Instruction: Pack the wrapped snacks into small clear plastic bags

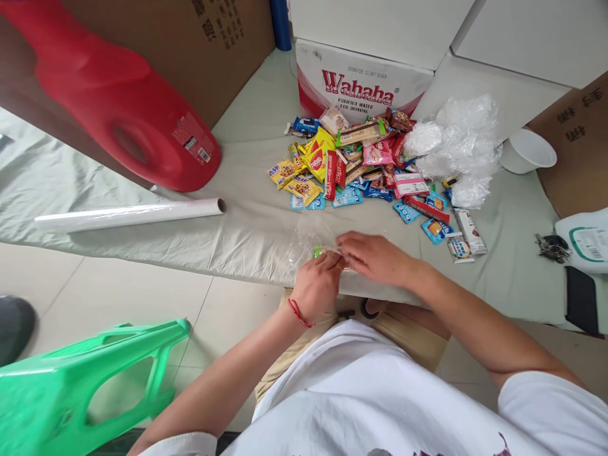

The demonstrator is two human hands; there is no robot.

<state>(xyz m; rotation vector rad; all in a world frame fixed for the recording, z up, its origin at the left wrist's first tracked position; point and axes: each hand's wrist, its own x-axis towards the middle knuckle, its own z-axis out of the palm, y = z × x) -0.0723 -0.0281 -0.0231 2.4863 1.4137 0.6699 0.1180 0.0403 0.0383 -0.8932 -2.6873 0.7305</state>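
Note:
At the front edge of the cloth-covered table, my left hand (pixel 317 284), with a red string bracelet on the wrist, presses its closed fingers on a sheet of clear plastic wrap (pixel 308 235). Under those fingers a snack packet with a green end (pixel 317 251) shows through the film; most of it is hidden. My right hand (pixel 368 254) meets the left from the other side, its fingers bent and closed on the film's edge. Beyond both hands lies a pile of wrapped snacks (pixel 351 161) in yellow, red and blue.
A roll of plastic wrap (pixel 133 214) lies at left near a big red jug (pixel 128 101). Crumpled clear film bundles (pixel 463 149) and a white bowl (pixel 528 151) stand right of the pile, a Wahaha carton (pixel 361 82) behind. A green stool (pixel 95 380) is on the floor.

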